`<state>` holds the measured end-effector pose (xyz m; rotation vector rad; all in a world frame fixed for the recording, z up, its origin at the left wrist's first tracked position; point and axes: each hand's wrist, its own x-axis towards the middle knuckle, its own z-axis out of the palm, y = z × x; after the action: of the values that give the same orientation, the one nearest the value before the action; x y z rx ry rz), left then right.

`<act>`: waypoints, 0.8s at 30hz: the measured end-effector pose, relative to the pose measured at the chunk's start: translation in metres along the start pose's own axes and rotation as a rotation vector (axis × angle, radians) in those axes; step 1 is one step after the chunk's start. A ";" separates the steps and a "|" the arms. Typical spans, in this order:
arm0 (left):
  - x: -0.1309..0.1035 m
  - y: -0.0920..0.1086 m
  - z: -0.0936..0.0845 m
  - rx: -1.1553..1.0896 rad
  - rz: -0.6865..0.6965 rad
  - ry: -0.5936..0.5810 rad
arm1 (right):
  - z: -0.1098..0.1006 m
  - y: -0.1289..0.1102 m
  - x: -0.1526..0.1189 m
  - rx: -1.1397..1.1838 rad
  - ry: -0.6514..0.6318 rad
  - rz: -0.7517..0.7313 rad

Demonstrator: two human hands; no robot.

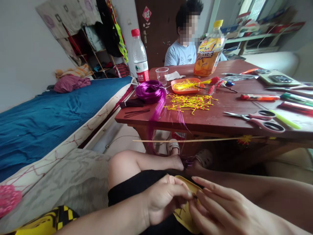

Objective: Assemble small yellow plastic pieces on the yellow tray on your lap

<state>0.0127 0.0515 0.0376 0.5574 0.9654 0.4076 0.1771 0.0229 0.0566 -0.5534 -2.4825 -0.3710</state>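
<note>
Yellow stems (pixel 192 101): loose, apparently unused.
Left hand (pixel 166 195), right hand (pixel 223 205): fingertips meeting, pinching dark piece (pixel 195 196), seemingly unfinished.
Yellow tray (pixel 188 226): dark strips (pixel 180 213) inside, likely outstanding.

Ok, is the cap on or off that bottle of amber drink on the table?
On: the yellow cap sits over the neck of the bottle, covering its mouth.

Dk-red table (pixel 207 122) being laden w/ purple fibre coil (pixel 149 90) at L, yellow stems (pixel 190 102) being borne mid-table, orange tray (pixel 187 92) being supported just behind, pink-handled scissors (pixel 249 117) being held up nr front R, amber-drink btl (pixel 209 54) being carried at back, yellow tray (pixel 187 220) w/ dk sticks (pixel 179 213) being borne on lap (pixel 137 187)
</note>
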 end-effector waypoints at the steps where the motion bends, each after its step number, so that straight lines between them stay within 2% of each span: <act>1: 0.001 0.000 0.000 -0.001 -0.007 -0.006 | 0.001 0.000 -0.001 -0.005 -0.002 0.008; 3: 0.000 0.000 0.001 0.051 0.019 -0.026 | 0.004 0.000 -0.003 0.062 0.032 0.043; 5: -0.005 0.000 0.003 0.227 0.170 -0.035 | 0.008 0.000 -0.004 0.247 0.050 0.176; 7: -0.009 -0.002 0.004 0.519 0.461 0.017 | 0.012 -0.001 -0.003 0.537 -0.020 0.501; 9: -0.012 -0.008 0.002 0.836 0.843 0.130 | 0.018 -0.002 -0.002 0.911 -0.133 0.926; 11: -0.012 -0.014 -0.003 1.106 1.236 0.215 | 0.024 -0.003 0.000 1.282 -0.195 1.240; 13: -0.011 -0.018 -0.009 1.349 1.530 0.190 | 0.030 -0.002 0.001 1.548 -0.198 1.363; 14: -0.011 -0.018 -0.011 1.446 1.625 0.157 | 0.033 -0.001 0.001 1.619 -0.209 1.384; 16: -0.011 -0.014 -0.012 1.535 1.710 0.097 | 0.033 0.001 0.002 1.662 -0.239 1.392; 17: -0.011 -0.011 -0.010 1.512 1.675 0.082 | 0.031 0.002 0.002 1.620 -0.238 1.384; 18: -0.012 -0.008 -0.008 1.439 1.563 0.073 | 0.027 0.002 0.003 1.523 -0.228 1.347; 19: -0.013 -0.004 -0.005 1.304 1.377 0.061 | 0.022 0.003 0.003 1.373 -0.193 1.256; 20: -0.014 0.000 -0.002 1.113 1.121 0.049 | 0.016 0.003 0.004 1.172 -0.127 1.104; 22: -0.014 0.005 0.003 0.627 0.555 0.002 | 0.005 0.002 0.004 0.690 0.000 0.651; 23: -0.013 0.006 0.004 0.411 0.332 -0.013 | 0.001 0.002 0.004 0.459 0.032 0.419; 24: -0.011 0.006 0.005 0.239 0.173 -0.023 | -0.002 0.001 0.003 0.267 0.043 0.229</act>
<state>0.0109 0.0488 0.0508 0.8645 0.9534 0.4420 0.1764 0.0243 0.0602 -0.6993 -2.3447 0.0376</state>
